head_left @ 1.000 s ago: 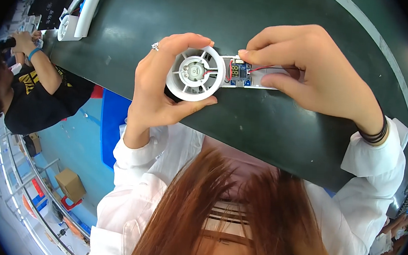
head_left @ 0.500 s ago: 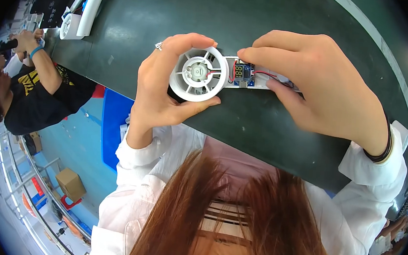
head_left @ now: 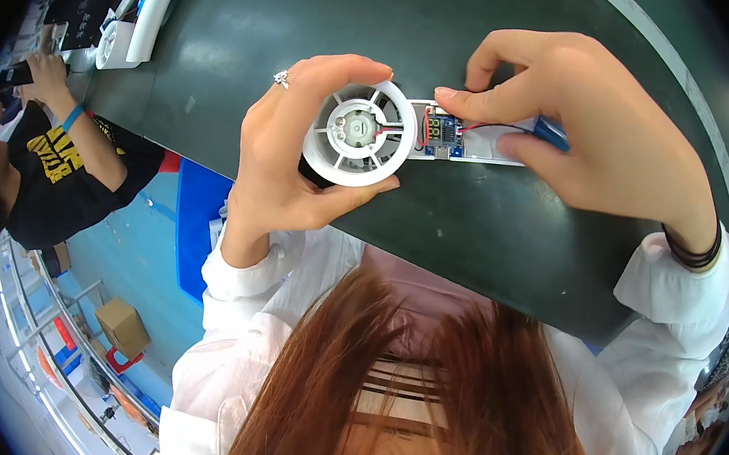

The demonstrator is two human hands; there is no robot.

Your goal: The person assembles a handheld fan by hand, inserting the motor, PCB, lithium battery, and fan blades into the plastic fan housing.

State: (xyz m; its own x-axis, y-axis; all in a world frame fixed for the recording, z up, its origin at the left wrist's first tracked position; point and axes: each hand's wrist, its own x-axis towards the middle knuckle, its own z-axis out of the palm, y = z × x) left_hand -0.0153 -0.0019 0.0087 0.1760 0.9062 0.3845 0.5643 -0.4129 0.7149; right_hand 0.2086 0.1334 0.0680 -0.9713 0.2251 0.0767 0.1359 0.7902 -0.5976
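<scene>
My left hand (head_left: 289, 147) is wrapped around the round head of a white handheld fan housing (head_left: 318, 167), thumb below and fingers above. Inside the spoked ring sits a small motor (head_left: 358, 129). The open handle (head_left: 480, 151) stretches to the right and carries a small blue circuit board (head_left: 444, 135) with a display and thin red and black wires. Over the handle, my right hand (head_left: 565, 119) is curled; its index fingertip touches the board's upper edge, and its thumb rests by a blue cylindrical part (head_left: 550, 133), probably a battery, partly hidden under the hand.
Other white fan parts (head_left: 150, 18) lie at the far left of the dark green table (head_left: 314, 6). A co-worker (head_left: 59, 149) in a black shirt works at the left, holding a dark object. A blue bin (head_left: 193, 230) stands beside the table's near edge, with a cardboard box (head_left: 122, 328) farther off.
My right hand has shifted slightly up and right, uncovering more of the handle and the blue part. My left hand keeps its hold on the fan head.
</scene>
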